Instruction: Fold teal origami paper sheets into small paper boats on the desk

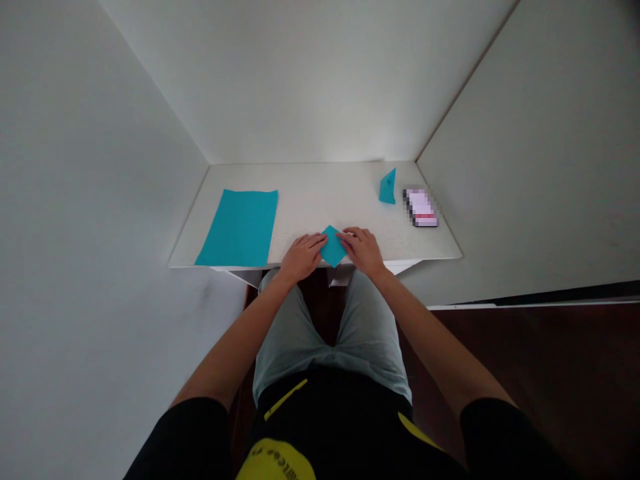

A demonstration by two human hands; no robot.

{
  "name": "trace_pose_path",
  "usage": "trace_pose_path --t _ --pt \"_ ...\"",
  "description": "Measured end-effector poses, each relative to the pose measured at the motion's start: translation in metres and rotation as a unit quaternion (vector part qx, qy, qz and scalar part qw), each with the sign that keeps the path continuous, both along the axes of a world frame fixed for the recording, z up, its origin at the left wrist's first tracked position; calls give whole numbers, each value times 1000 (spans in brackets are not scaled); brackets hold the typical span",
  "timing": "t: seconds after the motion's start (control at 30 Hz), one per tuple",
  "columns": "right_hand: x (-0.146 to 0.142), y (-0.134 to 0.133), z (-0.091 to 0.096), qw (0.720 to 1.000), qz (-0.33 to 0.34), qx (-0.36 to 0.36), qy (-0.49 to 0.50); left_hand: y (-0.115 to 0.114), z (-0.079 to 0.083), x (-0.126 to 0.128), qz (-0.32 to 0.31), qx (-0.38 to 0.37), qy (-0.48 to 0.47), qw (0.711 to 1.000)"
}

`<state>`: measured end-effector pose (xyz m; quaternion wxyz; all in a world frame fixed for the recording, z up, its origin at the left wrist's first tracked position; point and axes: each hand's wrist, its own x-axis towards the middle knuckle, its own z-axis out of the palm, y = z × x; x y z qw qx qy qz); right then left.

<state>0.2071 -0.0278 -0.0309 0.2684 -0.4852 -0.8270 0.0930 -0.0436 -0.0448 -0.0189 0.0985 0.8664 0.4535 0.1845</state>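
Note:
A small folded sheet of blue paper (333, 248), diamond-shaped with a crease down its middle, lies at the front edge of the white shelf. Its lower corner reaches slightly past that edge. On its left side my left hand (303, 256) presses with fingers together at the corner. From the right, my right hand (364, 251) has its fingertips on the opposite corner. Both hands have their fingers closed on the paper's edges.
Flat blue sheets (240, 228) lie on the left of the white shelf (315, 193). Toward the back right stands a folded blue paper piece (388, 188), with a blurred-out phone (421, 207) beside it. White walls enclose the shelf at the back and both sides.

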Motion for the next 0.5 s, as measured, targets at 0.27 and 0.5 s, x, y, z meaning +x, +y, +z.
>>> trace_pose_path --t 0.27,0.5 --pt "1 -14 -4 994 69 -18 -78 -9 -3 -5 -40 7 39 998" --pt "40 -21 -3 992 91 -26 -81 -11 -11 -16 -64 5 -8 998"
